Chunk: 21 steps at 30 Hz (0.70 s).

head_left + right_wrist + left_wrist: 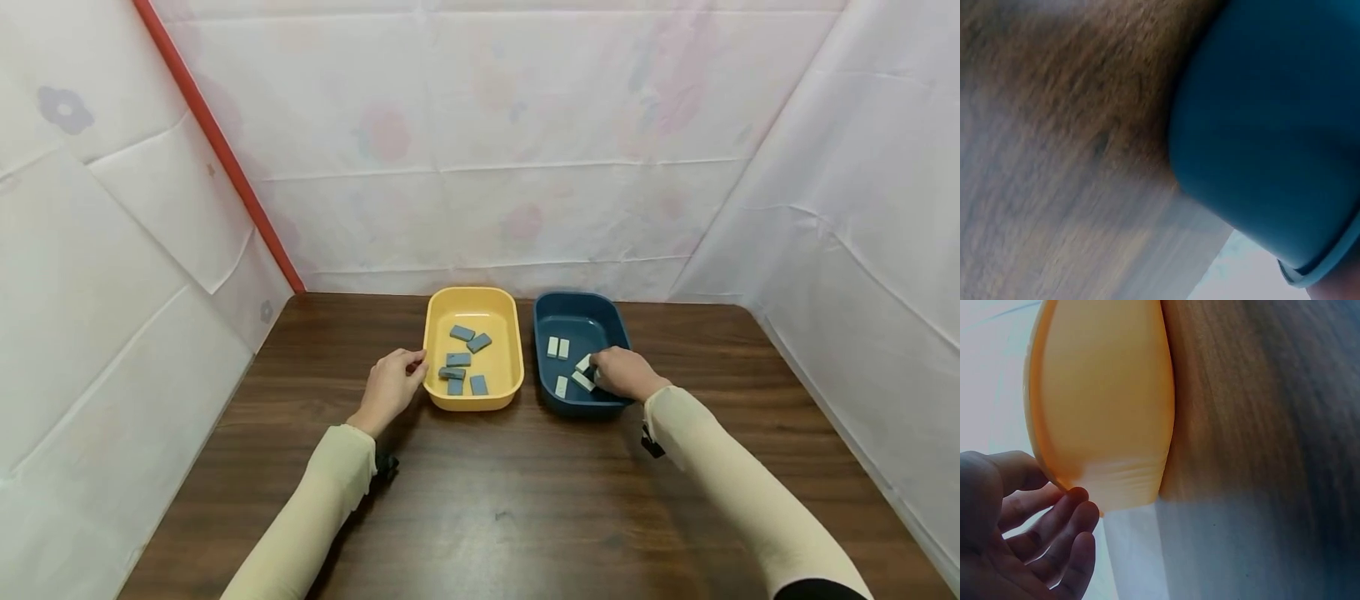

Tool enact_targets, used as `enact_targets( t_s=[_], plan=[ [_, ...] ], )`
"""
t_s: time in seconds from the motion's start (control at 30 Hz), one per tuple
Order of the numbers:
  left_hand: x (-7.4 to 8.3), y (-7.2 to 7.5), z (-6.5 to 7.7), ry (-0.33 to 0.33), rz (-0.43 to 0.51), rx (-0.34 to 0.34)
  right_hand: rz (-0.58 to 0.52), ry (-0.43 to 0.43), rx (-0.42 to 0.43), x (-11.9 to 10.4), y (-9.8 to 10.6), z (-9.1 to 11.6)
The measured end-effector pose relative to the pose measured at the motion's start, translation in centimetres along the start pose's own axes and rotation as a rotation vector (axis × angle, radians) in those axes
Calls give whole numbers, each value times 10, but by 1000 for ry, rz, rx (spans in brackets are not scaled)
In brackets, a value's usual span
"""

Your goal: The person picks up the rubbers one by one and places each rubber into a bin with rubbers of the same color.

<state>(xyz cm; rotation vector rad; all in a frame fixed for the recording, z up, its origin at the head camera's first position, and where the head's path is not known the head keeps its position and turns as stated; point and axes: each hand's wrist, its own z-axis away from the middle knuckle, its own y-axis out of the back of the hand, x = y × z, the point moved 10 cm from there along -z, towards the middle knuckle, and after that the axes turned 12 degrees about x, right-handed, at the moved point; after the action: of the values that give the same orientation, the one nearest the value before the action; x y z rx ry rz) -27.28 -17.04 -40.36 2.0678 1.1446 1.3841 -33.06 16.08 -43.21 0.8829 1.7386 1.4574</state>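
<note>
My left hand pinches the left rim of a yellow tray; in the left wrist view the thumb and fingertips meet at the rim of the yellow tray. Several grey-blue domino-like tiles lie in that tray, one resting partly on another. My right hand reaches over the right side of a dark blue tray, fingers pointing down among white domino-like tiles. Its fingertips are hidden, and I cannot tell whether they hold a tile. The right wrist view shows mainly the blue tray's outer wall.
Both trays stand side by side near the back of a brown wooden table, with a narrow gap between them. White patterned sheets hang behind and at both sides. A red pole slants down at the back left corner.
</note>
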Motion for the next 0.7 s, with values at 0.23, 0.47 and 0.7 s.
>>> enact_targets(
  t_s=[0.23, 0.47, 0.7],
  plan=[
    [-4, 2, -2, 25, 1, -33, -118, -61, 28, -4, 19, -4],
    [-4, 8, -3, 40, -17, -45, -205, -99, 93, -7, 42, -2],
    [-1, 7, -6, 47, -50, -102, -270, -164, 189, 3, 60, 16]
  ],
)
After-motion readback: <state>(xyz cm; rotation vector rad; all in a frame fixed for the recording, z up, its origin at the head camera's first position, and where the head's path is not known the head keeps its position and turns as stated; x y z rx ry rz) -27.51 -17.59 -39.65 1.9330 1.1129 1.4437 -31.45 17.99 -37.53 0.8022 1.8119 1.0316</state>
